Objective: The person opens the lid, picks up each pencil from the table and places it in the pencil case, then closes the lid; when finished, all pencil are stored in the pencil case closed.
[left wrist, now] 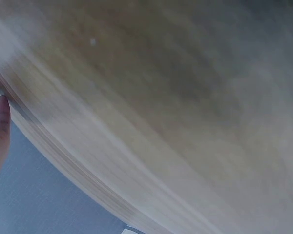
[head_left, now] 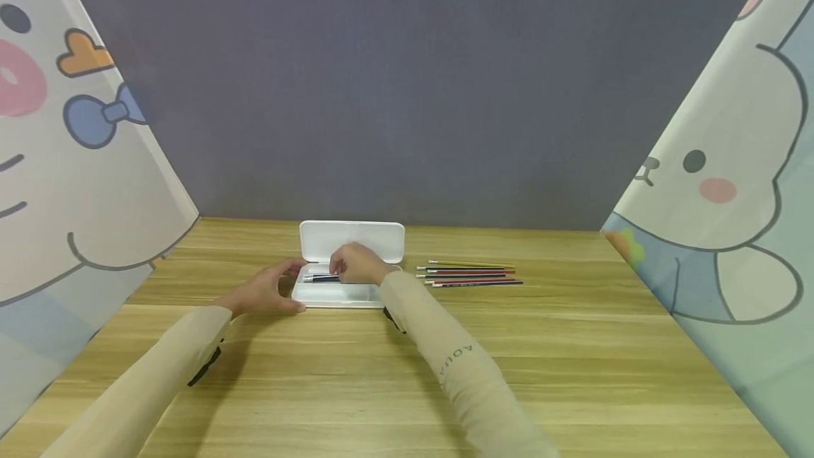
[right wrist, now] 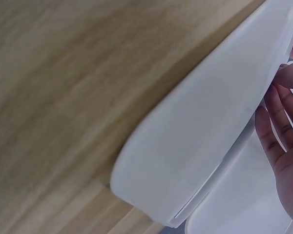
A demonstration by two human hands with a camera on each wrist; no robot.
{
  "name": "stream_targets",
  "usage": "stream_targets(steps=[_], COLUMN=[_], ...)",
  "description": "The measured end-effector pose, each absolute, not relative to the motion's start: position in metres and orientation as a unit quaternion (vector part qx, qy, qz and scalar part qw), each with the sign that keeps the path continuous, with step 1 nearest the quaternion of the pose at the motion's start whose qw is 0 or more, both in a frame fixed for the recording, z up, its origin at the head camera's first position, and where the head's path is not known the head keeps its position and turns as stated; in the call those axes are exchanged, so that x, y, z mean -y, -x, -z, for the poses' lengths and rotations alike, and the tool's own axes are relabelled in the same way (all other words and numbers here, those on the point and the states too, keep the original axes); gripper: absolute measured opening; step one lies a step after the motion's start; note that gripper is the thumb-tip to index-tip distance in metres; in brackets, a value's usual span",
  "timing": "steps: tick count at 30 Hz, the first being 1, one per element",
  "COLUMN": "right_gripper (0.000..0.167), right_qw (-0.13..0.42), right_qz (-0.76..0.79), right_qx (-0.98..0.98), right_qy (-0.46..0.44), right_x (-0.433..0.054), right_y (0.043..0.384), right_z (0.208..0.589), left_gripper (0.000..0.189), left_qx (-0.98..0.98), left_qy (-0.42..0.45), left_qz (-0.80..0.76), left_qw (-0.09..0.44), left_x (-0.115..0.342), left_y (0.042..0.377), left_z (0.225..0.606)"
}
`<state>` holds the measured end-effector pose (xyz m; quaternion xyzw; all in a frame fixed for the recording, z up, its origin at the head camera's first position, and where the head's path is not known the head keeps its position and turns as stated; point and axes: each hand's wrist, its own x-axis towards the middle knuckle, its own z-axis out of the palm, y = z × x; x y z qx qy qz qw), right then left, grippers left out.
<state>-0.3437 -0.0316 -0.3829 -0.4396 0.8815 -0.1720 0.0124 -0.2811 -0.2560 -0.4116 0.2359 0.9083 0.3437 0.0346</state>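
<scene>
A white pencil case (head_left: 337,294) lies on the table with its lid (head_left: 352,240) raised at the back. Across its left end my left hand (head_left: 263,290) holds it, thumb at the front corner and fingers at the rear one. In the left wrist view only a few fingers (left wrist: 4,114) show at the left edge. My right hand (head_left: 357,264) reaches into the case, curled fingers pinching a dark pencil (head_left: 320,278) whose light end sticks out to the left. The right wrist view shows those fingers (right wrist: 268,139) beside the white lid (right wrist: 185,141), which hides their tips.
Right of the case, several pencils (head_left: 470,274), yellow, red and dark, lie side by side on the wooden table (head_left: 509,359). A grey panel (head_left: 407,90) stands behind. Cartoon-printed panels (head_left: 718,232) border both sides.
</scene>
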Motion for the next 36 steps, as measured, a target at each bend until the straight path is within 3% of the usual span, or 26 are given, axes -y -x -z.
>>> stream_targets(steps=[17, 36], right_gripper=[0.017, 0.016], right_qw=[0.016, 0.041], right_qz=[0.144, 0.145], right_qx=[-0.885, -0.892], right_qy=[0.442, 0.425], right_x=[0.016, -0.061], right_y=[0.345, 0.332], right_z=[0.367, 0.359], left_gripper=[0.081, 0.082], left_qx=[-0.901, -0.904], left_qy=[-0.247, -0.246], left_qz=[-0.356, -0.347], left_qw=[0.026, 0.029], left_x=[0.255, 0.257], left_y=[0.282, 0.283], left_z=[0.412, 0.414])
